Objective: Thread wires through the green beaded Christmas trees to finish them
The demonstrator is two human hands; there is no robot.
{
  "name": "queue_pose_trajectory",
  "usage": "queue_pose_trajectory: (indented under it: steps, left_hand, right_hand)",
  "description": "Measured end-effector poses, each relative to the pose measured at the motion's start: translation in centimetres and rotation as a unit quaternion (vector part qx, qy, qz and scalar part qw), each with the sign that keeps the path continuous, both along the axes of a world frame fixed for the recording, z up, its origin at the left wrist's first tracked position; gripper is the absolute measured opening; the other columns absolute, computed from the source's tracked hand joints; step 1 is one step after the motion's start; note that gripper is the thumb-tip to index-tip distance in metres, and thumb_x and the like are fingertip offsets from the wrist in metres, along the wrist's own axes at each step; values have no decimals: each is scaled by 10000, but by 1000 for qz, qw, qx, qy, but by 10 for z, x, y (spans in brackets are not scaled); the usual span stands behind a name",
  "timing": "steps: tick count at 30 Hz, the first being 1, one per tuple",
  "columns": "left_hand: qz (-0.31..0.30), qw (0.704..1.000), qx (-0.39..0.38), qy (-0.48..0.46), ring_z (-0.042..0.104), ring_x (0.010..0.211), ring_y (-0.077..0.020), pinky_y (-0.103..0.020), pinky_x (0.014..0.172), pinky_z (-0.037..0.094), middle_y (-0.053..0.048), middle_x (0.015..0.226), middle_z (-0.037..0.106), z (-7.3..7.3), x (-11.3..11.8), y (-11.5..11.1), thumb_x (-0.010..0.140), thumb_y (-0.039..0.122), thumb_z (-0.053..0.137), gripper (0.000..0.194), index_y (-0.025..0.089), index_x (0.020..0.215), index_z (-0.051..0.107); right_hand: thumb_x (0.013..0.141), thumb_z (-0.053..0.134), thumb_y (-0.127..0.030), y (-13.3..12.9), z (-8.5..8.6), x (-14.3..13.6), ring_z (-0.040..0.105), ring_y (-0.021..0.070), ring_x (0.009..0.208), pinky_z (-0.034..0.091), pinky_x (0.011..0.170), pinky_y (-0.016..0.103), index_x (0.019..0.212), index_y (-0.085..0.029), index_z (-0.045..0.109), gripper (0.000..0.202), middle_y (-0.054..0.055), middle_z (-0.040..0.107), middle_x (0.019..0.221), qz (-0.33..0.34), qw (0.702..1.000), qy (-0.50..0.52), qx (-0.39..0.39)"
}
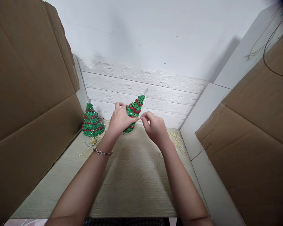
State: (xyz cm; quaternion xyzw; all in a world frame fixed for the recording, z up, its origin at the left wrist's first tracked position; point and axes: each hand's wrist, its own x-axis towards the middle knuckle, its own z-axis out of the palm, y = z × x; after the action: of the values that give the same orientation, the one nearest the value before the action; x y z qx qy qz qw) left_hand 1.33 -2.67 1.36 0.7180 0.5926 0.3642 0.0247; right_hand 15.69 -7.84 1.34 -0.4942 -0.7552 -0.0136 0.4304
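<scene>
Tree in front of the wall, long axis slanting, tip up and rightward. My left hand is nearer, wrapped round its side; my right hand, also before the wall, pinches string.

bare forearms, chain bracelet — oval links — at left wrist, dark checked clothing

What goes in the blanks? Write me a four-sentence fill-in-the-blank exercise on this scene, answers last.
1. The tilted tree is gripped by the person's ____ hand.
2. The garland around that tree is coloured ____.
3. The ornament topping the upright tree has the shape of a ____.
4. The brown panels on both sides of the table are made of ____.

Missing words: left; red; star; cardboard.
</scene>
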Motion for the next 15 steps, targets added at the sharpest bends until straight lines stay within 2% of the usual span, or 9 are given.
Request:
queue_pose_trajectory:
  steps: [3, 5, 7, 8, 10, 11, 12, 15]
  left_hand:
    - [-6, 1000, -9, -10, 560, 983, -283, -381, 846, 479, -105, 1201, 402, -1, -1, 2, 604, 524, 648, 661, 159, 1141, 523]
    - [-18, 999, -18, -23, 549, 1005, -282, -376, 861, 474, -111, 1201, 404, 0, -2, 3, 606, 510, 639, 645, 151, 1130, 529]
    - [-38, 998, -25, -38, 526, 1044, -280, -365, 893, 458, -116, 1175, 421, 0, -3, 5, 605, 481, 633, 600, 141, 1093, 550]
    - [-51, 997, -29, -45, 512, 1065, -278, -360, 911, 447, -113, 1144, 439, 1, -3, 6, 600, 466, 636, 570, 143, 1065, 565]
    - [-78, 994, -39, -61, 492, 1089, -275, -356, 932, 430, -100, 1065, 479, 1, -3, 7, 581, 451, 653, 522, 159, 1009, 593]
    - [-88, 992, -47, -71, 490, 1090, -274, -360, 933, 425, -94, 1035, 494, 1, -2, 7, 570, 452, 663, 512, 169, 992, 601]
    - [-95, 991, -57, -81, 492, 1083, -273, -368, 931, 424, -92, 1020, 505, 1, -2, 8, 560, 458, 672, 513, 175, 982, 606]
    - [-110, 986, -77, -101, 497, 1073, -278, -392, 923, 419, -105, 1034, 527, 1, 0, 9, 555, 486, 675, 529, 174, 979, 616]
  right_hand:
    - [850, 441, -299, -2, 1, 0, 496, 122, 585, 348, 593, 261, 854, -193, 560, 160, 13, 611, 749, 36, 996, 81, -24]
    - [823, 496, -397, -4, 4, 1, 480, 103, 565, 376, 583, 256, 955, -200, 558, 245, 9, 603, 797, 123, 975, 163, -82]
    - [813, 434, -570, -5, 6, 3, 481, 90, 540, 415, 582, 264, 1072, -211, 538, 455, 18, 600, 853, 254, 925, 234, -158]
    - [816, 323, -650, -5, 7, 4, 486, 89, 525, 432, 584, 275, 1115, -210, 527, 569, 25, 601, 857, 311, 893, 263, -190]
    - [820, 85, -691, -1, 7, 7, 492, 94, 496, 451, 576, 291, 1160, -195, 519, 741, 33, 605, 799, 375, 844, 306, -230]
    - [831, 63, -671, 2, 5, 7, 488, 96, 483, 450, 562, 289, 1169, -186, 518, 746, 28, 602, 750, 375, 837, 322, -236]
    - [852, 124, -639, 6, 3, 8, 482, 94, 474, 446, 545, 280, 1178, -183, 514, 683, 18, 597, 710, 359, 841, 331, -234]
    - [852, 427, -436, 18, -8, 5, 500, 89, 516, 455, 548, 257, 1186, -196, 512, 420, -1, 609, 717, 287, 886, 315, -183]
